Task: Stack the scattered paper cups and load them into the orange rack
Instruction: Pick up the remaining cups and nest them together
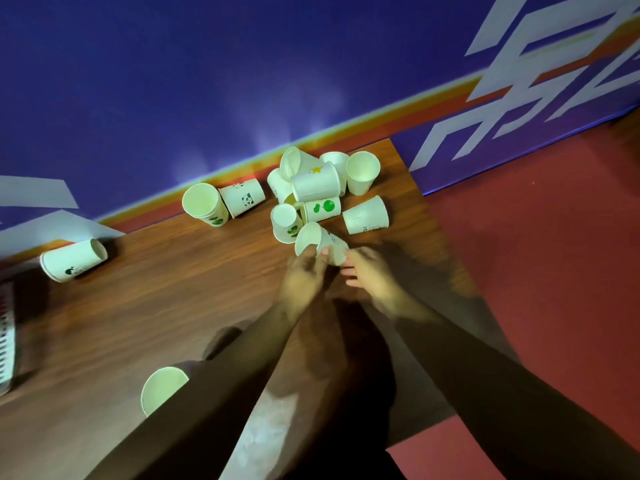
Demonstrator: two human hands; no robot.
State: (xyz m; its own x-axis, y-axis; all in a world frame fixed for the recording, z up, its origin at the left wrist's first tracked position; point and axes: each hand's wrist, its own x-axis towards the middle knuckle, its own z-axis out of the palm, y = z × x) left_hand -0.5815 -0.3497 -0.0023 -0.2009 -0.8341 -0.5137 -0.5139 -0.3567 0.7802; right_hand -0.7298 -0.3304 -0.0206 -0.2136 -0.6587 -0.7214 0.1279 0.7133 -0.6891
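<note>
— How are my fingers placed?

— Your left hand [304, 277], just below the centre of the frame, has its fingers [310, 253] curled onto the lower rim of a paper cup [320, 239]. The cup lies on its side, mouth toward the upper left. Your right hand [372, 277] is just right of it, fingers loosely spread, tips at that cup's base. Blur hides whether they grip it or only touch it.

— And the other cups?

— Directly above your hands, a heap of cups [317, 183] lies jumbled at the bench's corner in the upper centre. Most are on their sides, with one upright cup [362, 171] at the heap's right edge and a green-print cup [322, 206] low in it. Left of the heap, an open-mouthed cup [202, 202] and a panda cup [242, 197] touch each other by the blue wall [173, 81]. A lone cup [72, 259] lies on its side at the left edge of the frame. A near cup [161, 388] at the lower left is partly hidden by your left sleeve [207, 393]. The wooden bench [156, 299] runs diagonally, and red floor [536, 271] fills the right.
</note>
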